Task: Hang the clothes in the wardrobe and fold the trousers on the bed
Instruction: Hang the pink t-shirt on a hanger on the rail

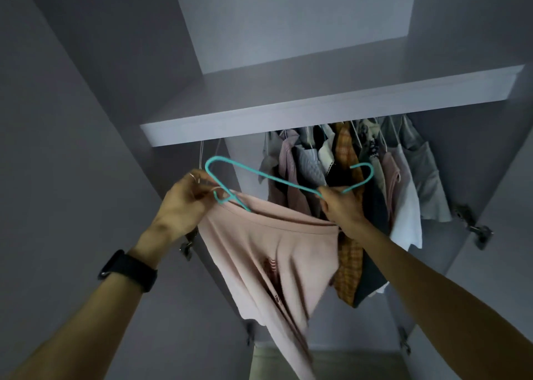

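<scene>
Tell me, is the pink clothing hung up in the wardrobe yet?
Not yet. The left hand and right hand hold the teal hanger, pink garment partly on it; its hook hangs on nothing.

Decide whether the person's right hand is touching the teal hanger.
Touching. The head view shows the right hand with its fingers pinched round the wire of the hanger, just below the hook.

No legible text, brand, number or sign in view. Pink garment point(259, 250): small red-and-white striped patch at mid-cloth, too blurred to tell whether it carries print. Teal hanger point(274, 177): plain coating. Black wristband point(129, 270): only the strap side shows.
</scene>
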{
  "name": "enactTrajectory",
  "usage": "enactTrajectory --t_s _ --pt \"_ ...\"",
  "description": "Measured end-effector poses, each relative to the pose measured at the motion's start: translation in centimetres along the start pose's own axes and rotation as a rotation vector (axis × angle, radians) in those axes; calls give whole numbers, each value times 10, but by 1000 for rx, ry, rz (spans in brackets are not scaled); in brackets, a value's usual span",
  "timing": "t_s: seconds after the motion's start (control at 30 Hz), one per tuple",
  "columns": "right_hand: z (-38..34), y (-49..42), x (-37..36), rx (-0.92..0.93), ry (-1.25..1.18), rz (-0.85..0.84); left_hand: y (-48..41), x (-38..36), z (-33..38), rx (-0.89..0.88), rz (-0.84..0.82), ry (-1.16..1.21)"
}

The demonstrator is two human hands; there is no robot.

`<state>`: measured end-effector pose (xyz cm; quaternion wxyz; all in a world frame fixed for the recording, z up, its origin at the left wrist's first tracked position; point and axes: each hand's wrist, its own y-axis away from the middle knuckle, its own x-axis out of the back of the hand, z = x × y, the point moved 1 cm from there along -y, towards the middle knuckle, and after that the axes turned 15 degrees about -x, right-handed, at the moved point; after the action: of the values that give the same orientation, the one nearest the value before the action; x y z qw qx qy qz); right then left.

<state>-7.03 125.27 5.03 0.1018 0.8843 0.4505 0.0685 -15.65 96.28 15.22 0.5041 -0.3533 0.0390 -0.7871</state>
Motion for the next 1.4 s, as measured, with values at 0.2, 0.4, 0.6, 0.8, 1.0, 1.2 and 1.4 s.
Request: enactTrajectory --t_s 0.2,0.4,0.6,0.8,1.0,1.2,1.4 --pt "-7 -9 26 175 160 70 7 -8 -8 6 38 -222" --pt "5 -5 35 124 170 92 2 -5 -8 39 101 -43" --pt "10 -2 52 -75 -39 138 -3 -12 -6 67 104 128" --pt "5 10 25 135 225 157 -7 -9 -12 150 276 114" --pt "-5 22 29 352 372 275 -6 -12 -5 60 540 57" --pt "-31 25 38 494 607 329 -12 -13 25 -314 428 -373" --pt "-80 30 17 636 886 172 -19 -28 26 -234 162 -317"
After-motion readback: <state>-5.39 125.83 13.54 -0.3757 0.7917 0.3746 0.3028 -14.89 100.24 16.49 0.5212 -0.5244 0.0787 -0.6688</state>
